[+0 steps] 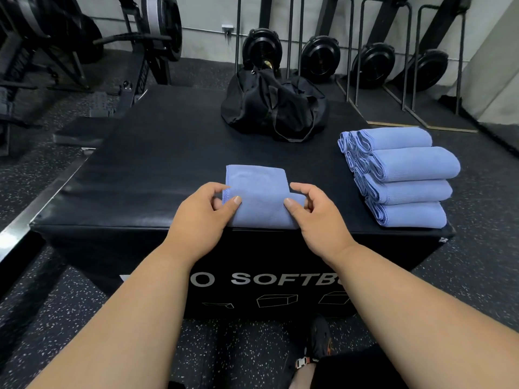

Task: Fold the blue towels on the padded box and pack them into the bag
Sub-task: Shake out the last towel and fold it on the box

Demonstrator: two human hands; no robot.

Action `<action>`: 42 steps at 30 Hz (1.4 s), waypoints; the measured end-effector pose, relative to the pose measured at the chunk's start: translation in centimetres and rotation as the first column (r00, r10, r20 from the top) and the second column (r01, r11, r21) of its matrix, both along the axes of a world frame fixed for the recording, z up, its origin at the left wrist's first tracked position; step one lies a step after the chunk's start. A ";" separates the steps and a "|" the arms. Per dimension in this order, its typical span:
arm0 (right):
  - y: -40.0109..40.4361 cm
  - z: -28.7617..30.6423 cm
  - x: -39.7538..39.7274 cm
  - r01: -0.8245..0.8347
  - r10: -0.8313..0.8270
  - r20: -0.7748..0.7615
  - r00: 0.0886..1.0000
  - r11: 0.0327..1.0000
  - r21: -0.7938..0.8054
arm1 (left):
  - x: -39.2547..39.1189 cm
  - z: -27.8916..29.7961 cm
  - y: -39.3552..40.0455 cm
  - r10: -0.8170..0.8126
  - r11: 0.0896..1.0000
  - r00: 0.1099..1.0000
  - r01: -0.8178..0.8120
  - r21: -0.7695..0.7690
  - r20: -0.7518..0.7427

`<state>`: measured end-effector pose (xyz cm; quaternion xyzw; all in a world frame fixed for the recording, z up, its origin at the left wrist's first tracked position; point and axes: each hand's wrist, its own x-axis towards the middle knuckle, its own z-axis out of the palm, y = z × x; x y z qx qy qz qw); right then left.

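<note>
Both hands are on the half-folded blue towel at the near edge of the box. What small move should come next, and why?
Probably roll the near fold away from the person to finish it. The left hand and right hand pinch the near end of the blue towel, which still has a flat single layer beyond. Four finished towels lie on the padded box, the bag behind.

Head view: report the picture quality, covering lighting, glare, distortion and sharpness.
Head view: even, soft indoor light with faint shadows; a pale sheen on the padded box top, and bright glare on the metal strip at left; wide-angle bowing bends the upright racks and box edges; the towel held by the left hand and right hand is sharp, while the black bag loses detail in darkness.
</note>
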<state>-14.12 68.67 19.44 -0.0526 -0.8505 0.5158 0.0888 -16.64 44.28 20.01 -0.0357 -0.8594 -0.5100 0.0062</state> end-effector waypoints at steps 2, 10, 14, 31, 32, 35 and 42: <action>-0.2 0.0 -0.9 0.014 -0.014 0.011 1.000 1.000 -0.027 | -0.2 -0.1 0.3 0.042 0.998 0.999 -0.043 0.041 0.016; -0.3 -1.3 -3.6 0.038 -0.045 0.066 0.997 0.994 0.102 | -1.1 -0.8 1.3 0.183 0.982 0.982 -0.180 -0.060 0.040; 0.0 -1.5 -4.0 0.028 -0.041 0.082 0.996 0.988 0.153 | -1.2 -0.8 1.5 0.189 0.959 0.971 -0.215 -0.185 -0.147; 1.8 -2.3 -1.3 -0.381 0.371 0.145 0.917 0.711 0.591 | -1.7 -1.8 -0.3 -0.347 0.759 0.938 0.288 -0.584 0.010; 2.1 -2.2 -1.5 -0.396 0.376 0.162 0.912 0.707 0.585 | -1.9 -1.9 -0.7 -0.339 0.779 0.941 0.287 -0.557 0.011; 3.1 -1.8 -2.0 -0.402 0.366 0.185 0.912 0.709 0.579 | -2.0 -1.5 -1.3 -0.345 0.827 0.939 0.303 -0.473 -0.002; 2.9 0.3 -2.3 -0.205 0.218 0.014 0.976 0.892 0.403 | -1.7 0.0 -1.8 -0.226 0.939 0.973 0.232 -0.255 0.056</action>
